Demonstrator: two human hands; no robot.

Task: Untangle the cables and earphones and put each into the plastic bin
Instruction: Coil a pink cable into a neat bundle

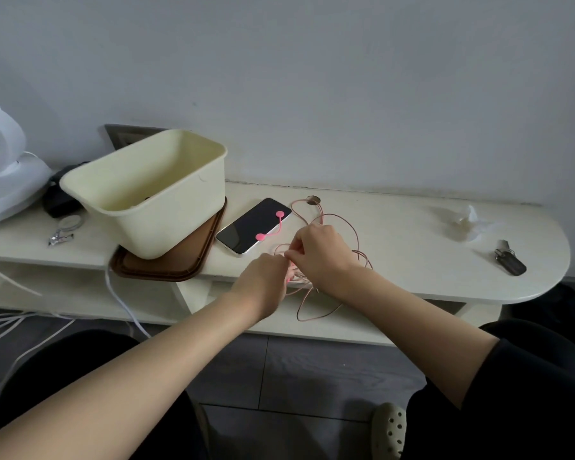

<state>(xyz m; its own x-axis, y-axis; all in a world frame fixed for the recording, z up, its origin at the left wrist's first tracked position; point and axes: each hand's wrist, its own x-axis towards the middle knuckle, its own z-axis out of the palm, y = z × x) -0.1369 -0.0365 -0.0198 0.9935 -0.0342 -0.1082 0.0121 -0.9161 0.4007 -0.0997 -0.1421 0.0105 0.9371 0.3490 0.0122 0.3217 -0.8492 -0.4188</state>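
My left hand (266, 277) and right hand (322, 254) both pinched the thin pink tangled earphone cable (357, 239); cream rectangular plastic bin (166, 224) sat up-left of the grip, nearer my left.

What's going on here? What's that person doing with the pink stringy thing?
A person is untangling a pink cable at the edge of a cream table. The left hand and right hand both pinch it close together, and a loop hangs over the edge. The cream plastic bin waits to the left on a brown tray; the cable is not in it yet. A phone lies between.
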